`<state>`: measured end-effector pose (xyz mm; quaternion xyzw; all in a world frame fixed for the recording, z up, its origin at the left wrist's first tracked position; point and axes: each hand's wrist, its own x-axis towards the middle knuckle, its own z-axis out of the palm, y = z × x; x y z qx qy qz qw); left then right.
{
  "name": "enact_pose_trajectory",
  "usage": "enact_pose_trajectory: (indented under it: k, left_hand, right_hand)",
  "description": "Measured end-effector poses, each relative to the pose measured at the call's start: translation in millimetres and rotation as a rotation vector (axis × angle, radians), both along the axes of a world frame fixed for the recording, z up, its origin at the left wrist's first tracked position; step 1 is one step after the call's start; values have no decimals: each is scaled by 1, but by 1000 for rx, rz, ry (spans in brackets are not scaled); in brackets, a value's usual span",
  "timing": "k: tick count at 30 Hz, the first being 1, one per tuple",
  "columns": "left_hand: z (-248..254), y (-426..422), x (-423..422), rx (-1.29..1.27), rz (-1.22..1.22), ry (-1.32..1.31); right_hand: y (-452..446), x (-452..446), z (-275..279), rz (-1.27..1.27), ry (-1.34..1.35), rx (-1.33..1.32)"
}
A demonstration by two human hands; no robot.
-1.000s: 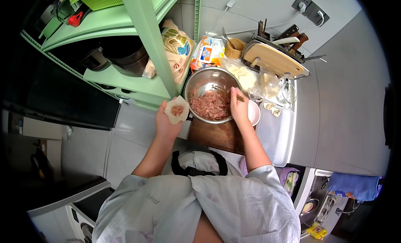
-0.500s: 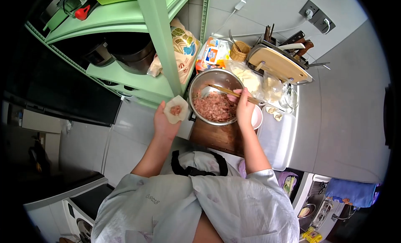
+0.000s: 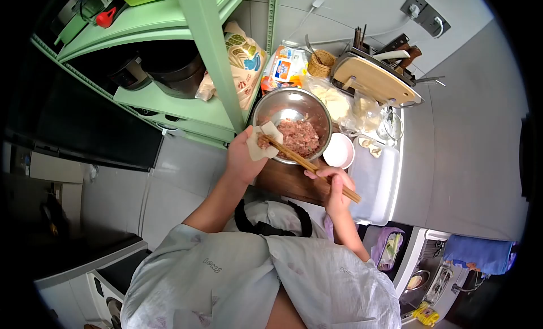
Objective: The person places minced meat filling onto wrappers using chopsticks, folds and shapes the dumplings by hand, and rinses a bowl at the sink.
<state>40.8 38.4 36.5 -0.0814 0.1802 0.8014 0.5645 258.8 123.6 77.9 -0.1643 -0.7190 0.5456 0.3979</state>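
My left hand (image 3: 243, 158) holds a pale dough wrapper (image 3: 257, 150) at the left rim of the steel bowl (image 3: 262, 104). A small lump of minced meat lies on the wrapper. In my right hand (image 3: 337, 192) is a pair of wooden chopsticks (image 3: 305, 164), slanting up to the left with their tips on the lump. More minced meat (image 3: 298, 138) fills the lower right part of the bowl. Right of the bowl sits a small white bowl (image 3: 339, 151). A few folded dough pieces (image 3: 371, 147) lie at the top of a translucent tray (image 3: 370, 185).
A green shelf (image 3: 212, 57) with pots stands at the left. Behind the bowl are a bag of wrappers (image 3: 331, 101), a wicker basket (image 3: 320, 64) and a rack with a cutting board (image 3: 373, 79) and knives. A dark wooden board (image 3: 291, 182) lies under the bowl.
My left hand has brought the wrapper right, up to the bowl's rim. My right hand has moved down out of the bowl, and the chopstick tips now touch the meat on the wrapper.
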Motion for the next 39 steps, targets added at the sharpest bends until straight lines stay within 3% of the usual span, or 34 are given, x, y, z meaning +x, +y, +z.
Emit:
enact_pose_trajectory:
  k: [1,6,11,15,16,20,21,24,27,29,30,33,35,39]
  left_hand:
    - [-1,1,0,-3,3,-12]
    - [14,4,3,-87,70,-12]
    - [18,0,2,-66,30,137]
    - [24,-5,3,28,-63,178]
    - [27,-5,3,37,-90,156]
    - [28,-8,-1,39,-210,141]
    - [26,-8,-1,33,-244,153]
    - [29,-7,5,54,-352,194]
    - [25,2,19,68,-390,115]
    - [36,6,29,93,-406,126]
    - [40,7,32,105,-409,133]
    - [37,9,34,154,-445,164]
    - [38,11,33,95,-389,174]
    - [30,10,21,112,-259,134]
  right_hand:
    - [0,6,4,4,-2,65]
    - [0,11,18,-188,320,-148]
    - [21,-2,-27,-340,-446,49]
    - [31,-25,-55,-262,-534,450]
    - [35,-22,-68,-201,-538,413]
    - [30,-8,-35,-143,-640,379]
    - [32,1,-32,-180,-579,407]
    - [39,19,-20,-282,-298,116]
    - [25,7,20,-18,-164,323]
    - [7,-5,53,-18,-328,612]
    - [5,-9,57,20,-320,596]
    - [4,-9,55,-33,-351,667]
    - [11,5,38,-225,-309,672]
    - [29,21,-10,-334,-352,356]
